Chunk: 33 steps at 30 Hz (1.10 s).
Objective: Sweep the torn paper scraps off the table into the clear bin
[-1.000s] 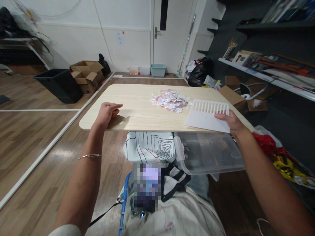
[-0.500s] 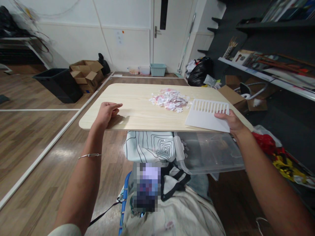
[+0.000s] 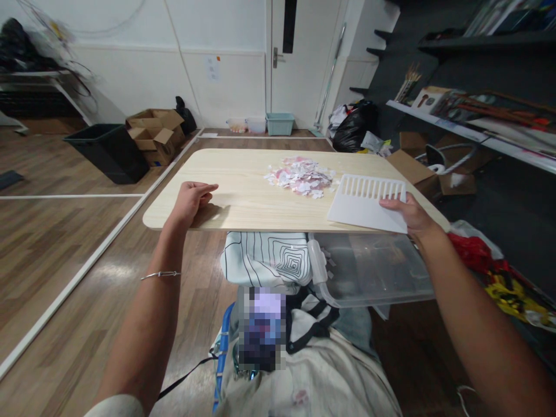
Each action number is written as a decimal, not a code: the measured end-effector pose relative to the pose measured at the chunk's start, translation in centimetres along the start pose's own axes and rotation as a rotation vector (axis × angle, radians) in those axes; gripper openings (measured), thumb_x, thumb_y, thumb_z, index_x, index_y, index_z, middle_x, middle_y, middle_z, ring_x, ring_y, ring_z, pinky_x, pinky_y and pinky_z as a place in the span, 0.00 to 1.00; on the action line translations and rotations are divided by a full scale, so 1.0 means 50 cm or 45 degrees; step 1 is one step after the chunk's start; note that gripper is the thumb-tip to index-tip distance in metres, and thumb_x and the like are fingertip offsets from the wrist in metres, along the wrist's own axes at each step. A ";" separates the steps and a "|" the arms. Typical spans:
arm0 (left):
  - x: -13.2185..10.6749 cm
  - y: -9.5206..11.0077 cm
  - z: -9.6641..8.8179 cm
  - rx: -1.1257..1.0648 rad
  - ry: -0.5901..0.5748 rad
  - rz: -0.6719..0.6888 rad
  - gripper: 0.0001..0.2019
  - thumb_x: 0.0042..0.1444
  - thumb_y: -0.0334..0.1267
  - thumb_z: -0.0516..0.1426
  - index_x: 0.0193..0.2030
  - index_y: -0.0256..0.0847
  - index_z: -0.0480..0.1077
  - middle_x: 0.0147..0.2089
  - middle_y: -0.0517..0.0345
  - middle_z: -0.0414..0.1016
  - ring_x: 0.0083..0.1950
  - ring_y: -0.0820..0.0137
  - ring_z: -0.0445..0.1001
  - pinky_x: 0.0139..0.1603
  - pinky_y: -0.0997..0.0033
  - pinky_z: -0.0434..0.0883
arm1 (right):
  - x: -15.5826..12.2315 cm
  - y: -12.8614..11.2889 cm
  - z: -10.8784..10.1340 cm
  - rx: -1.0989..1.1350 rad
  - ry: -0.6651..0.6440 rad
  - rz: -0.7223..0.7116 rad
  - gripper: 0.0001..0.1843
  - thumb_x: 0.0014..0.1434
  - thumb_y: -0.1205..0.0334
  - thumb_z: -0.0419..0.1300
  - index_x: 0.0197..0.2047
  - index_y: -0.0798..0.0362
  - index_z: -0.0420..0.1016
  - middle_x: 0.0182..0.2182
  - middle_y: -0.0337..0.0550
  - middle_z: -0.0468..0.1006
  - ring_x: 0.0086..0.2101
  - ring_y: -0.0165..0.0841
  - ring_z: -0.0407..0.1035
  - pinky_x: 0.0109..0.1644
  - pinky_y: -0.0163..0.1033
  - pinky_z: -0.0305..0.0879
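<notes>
Head view looked down past a clear plastic bin [image 3: 373, 272] under the near edge of a pale wooden desk [image 3: 243, 174], wood floor all round. On that edge the left hand [image 3: 191, 200] rested, fingers loosely curled on nothing. The right hand [image 3: 410, 214] pinched the near corner of a white comb-edged scraper [image 3: 367, 202] lying flat (teeth pointing away). Just beyond lay paper scraps [image 3: 302, 175]; farther off, cardboard boxes [image 3: 156, 133] and a door [image 3: 299, 58].
</notes>
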<state>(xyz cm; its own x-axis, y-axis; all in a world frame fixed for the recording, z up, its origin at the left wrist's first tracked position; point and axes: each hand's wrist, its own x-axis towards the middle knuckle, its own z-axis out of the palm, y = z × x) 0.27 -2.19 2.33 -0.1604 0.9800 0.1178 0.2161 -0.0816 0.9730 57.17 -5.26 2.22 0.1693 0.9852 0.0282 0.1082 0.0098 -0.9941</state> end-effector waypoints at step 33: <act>-0.009 0.012 0.004 -0.006 0.008 0.033 0.31 0.49 0.49 0.71 0.20 0.50 0.48 0.19 0.69 0.45 0.22 0.79 0.42 0.23 0.70 0.42 | -0.013 -0.018 0.019 0.025 0.087 0.040 0.25 0.37 0.60 0.86 0.39 0.47 0.85 0.31 0.40 0.88 0.32 0.39 0.79 0.38 0.42 0.78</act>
<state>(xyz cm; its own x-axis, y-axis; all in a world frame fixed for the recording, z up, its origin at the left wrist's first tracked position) 0.67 -2.64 2.85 -0.1605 0.9764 0.1444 0.2158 -0.1080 0.9705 56.00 -5.77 2.99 0.2386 0.9711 0.0034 0.0827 -0.0169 -0.9964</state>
